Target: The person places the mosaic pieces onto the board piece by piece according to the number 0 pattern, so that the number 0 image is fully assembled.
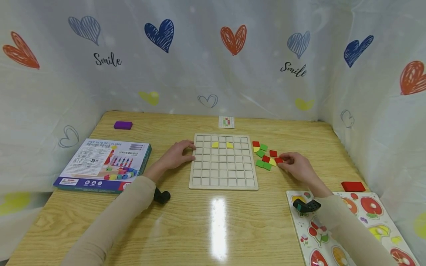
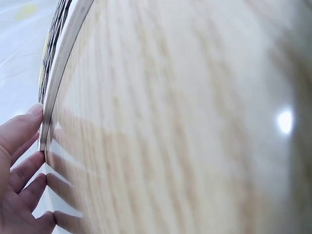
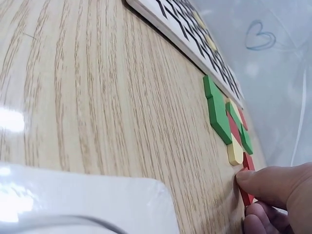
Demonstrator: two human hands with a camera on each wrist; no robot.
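A square wooden grid board [image 1: 223, 186] lies mid-table with two yellow pieces [image 1: 215, 144] in its second row from the top. My left hand [image 1: 176, 154] rests against the board's left edge, thumb and fingertips touching its side with fingers loosely bent. To the right of the board lies a loose group of small tiles: green squares [image 1: 263, 147], red squares [image 1: 273, 153] and yellow rounded pieces [image 3: 236, 150]. At that group's right end my right hand [image 1: 295, 167] pinches a red square tile [image 1: 279, 160] between thumb and fingers, low at the tabletop.
A small pattern card [image 1: 226, 122] lies behind the board. On the left are a boxed bead set [image 1: 103, 164] and a purple block [image 1: 123, 125]. A fruit puzzle board [image 1: 332, 236] lies under the right forearm, with a red block [image 1: 353, 186] behind it.
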